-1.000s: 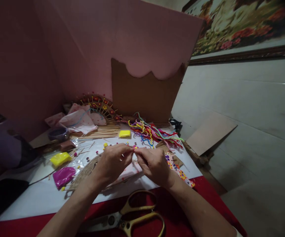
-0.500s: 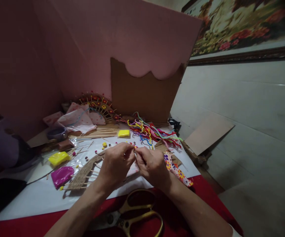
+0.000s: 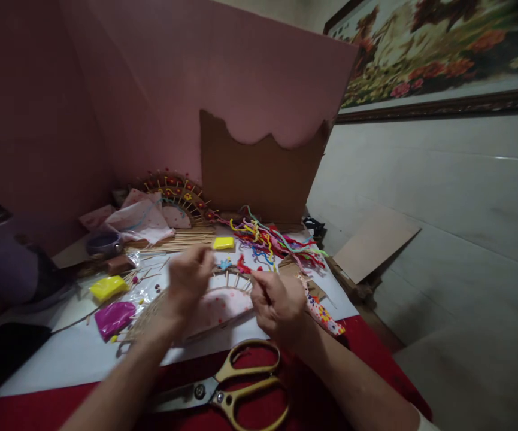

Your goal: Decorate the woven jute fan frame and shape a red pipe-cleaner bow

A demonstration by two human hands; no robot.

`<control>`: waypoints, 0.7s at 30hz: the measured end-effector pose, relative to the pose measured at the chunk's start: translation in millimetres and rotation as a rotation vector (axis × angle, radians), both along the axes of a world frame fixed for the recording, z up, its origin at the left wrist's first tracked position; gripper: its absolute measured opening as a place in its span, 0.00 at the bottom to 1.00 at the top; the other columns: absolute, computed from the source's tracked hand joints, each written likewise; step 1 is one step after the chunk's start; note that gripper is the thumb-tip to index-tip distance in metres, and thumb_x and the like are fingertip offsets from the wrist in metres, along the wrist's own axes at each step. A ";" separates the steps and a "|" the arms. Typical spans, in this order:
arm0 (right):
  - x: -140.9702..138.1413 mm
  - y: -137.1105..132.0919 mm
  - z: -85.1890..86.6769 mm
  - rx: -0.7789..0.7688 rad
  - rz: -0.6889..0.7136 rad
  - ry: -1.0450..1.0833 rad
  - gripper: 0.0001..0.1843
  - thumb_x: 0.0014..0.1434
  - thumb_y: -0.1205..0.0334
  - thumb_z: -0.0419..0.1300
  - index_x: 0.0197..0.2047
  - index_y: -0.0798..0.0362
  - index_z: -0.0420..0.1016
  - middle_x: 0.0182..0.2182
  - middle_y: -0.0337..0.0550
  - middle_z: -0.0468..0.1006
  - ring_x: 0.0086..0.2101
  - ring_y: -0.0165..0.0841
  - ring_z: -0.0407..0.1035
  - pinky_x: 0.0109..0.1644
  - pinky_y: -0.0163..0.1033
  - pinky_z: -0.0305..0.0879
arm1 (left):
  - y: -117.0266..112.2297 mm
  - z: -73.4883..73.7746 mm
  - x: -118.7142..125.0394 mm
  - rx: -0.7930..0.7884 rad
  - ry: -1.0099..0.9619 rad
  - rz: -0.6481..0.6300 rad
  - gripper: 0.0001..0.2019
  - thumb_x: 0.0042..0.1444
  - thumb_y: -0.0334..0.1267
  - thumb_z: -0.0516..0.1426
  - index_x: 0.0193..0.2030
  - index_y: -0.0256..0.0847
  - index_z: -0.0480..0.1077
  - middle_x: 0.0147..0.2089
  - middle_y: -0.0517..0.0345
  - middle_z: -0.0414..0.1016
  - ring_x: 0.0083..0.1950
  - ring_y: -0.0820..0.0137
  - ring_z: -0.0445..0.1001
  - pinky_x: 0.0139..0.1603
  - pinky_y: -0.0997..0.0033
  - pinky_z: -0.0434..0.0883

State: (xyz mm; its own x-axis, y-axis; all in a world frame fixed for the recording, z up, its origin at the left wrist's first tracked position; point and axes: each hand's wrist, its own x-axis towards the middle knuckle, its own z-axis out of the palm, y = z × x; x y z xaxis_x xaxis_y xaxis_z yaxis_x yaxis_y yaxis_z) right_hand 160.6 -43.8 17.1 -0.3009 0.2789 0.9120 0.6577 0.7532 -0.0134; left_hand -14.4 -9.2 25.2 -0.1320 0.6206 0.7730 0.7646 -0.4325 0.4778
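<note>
My left hand (image 3: 190, 278) is smeared by motion over the left part of a twine-wrapped fan frame (image 3: 151, 317); its fingers look curled, but I cannot tell what they hold. My right hand (image 3: 280, 302) is closed in a pinch at the fan's right side; whatever sits between its fingertips is too small to make out. Pale pink dotted fabric (image 3: 223, 302) covers the fan's inner part, with thin sticks above it. By my right fingertips are fuzzy red pieces (image 3: 243, 265), with a small light-blue flower shape (image 3: 225, 264) left of them.
Gold-handled scissors (image 3: 220, 389) lie on the red cloth in front. Coloured pipe cleaners (image 3: 276, 239) are heaped behind my hands. Yellow (image 3: 108, 288) and magenta (image 3: 115, 320) packets lie left. A decorated fan (image 3: 178, 188) stands at the back, near cut cardboard (image 3: 259, 173).
My hands, together at the fingertips before, have parted. The left has moved left and blurred, while the right stays pinched near its place. More of the fan and the red pieces show between them.
</note>
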 end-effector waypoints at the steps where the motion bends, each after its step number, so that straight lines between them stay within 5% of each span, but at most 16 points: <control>1: -0.1 -4.1 2.7 0.008 0.009 0.073 0.06 0.56 0.73 0.52 0.37 0.56 0.68 0.19 0.36 0.70 0.19 0.25 0.62 0.26 0.32 0.56 | 2.3 3.7 -8.8 -0.030 -0.063 0.049 0.08 0.51 0.34 0.53 0.26 0.37 0.72 0.21 0.59 0.73 0.23 0.70 0.71 0.25 0.74 0.64; 4: -2.3 -9.9 9.1 -0.141 0.058 0.235 0.05 0.56 0.72 0.54 0.35 0.55 0.69 0.17 0.32 0.65 0.17 0.23 0.57 0.23 0.30 0.53 | 1.2 12.3 -18.6 -0.051 -0.176 0.044 0.07 0.52 0.36 0.53 0.27 0.39 0.70 0.21 0.61 0.70 0.24 0.71 0.70 0.27 0.74 0.64; 11: -3.8 5.9 8.4 -0.698 0.277 0.624 0.09 0.59 0.59 0.55 0.30 0.55 0.69 0.18 0.32 0.60 0.19 0.24 0.52 0.21 0.31 0.50 | -19.5 3.4 6.6 -0.239 -0.362 -0.346 0.15 0.61 0.38 0.44 0.22 0.43 0.55 0.18 0.67 0.53 0.19 0.75 0.55 0.20 0.75 0.55; 15: -3.8 13.1 4.4 -0.772 0.328 0.747 0.10 0.58 0.57 0.57 0.30 0.55 0.69 0.18 0.32 0.59 0.19 0.23 0.50 0.21 0.30 0.48 | -32.0 7.0 8.1 -0.274 -0.355 -0.517 0.19 0.62 0.43 0.46 0.20 0.42 0.55 0.18 0.66 0.51 0.19 0.76 0.52 0.19 0.75 0.53; 21: -4.9 26.4 -1.5 -0.890 0.483 0.924 0.11 0.56 0.56 0.59 0.29 0.54 0.67 0.15 0.28 0.55 0.16 0.21 0.45 0.17 0.29 0.42 | -35.2 14.0 4.7 -0.412 -0.403 -0.685 0.11 0.57 0.42 0.54 0.27 0.39 0.68 0.21 0.63 0.63 0.21 0.77 0.60 0.20 0.78 0.60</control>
State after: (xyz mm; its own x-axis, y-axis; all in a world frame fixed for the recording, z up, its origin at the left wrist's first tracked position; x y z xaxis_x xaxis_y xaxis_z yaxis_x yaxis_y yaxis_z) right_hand 155.7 -17.4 15.6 0.0799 0.9124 0.4014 -0.1774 0.4092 -0.8950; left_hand -9.6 -44.4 39.1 0.1561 0.8812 0.4461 0.1423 -0.4670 0.8727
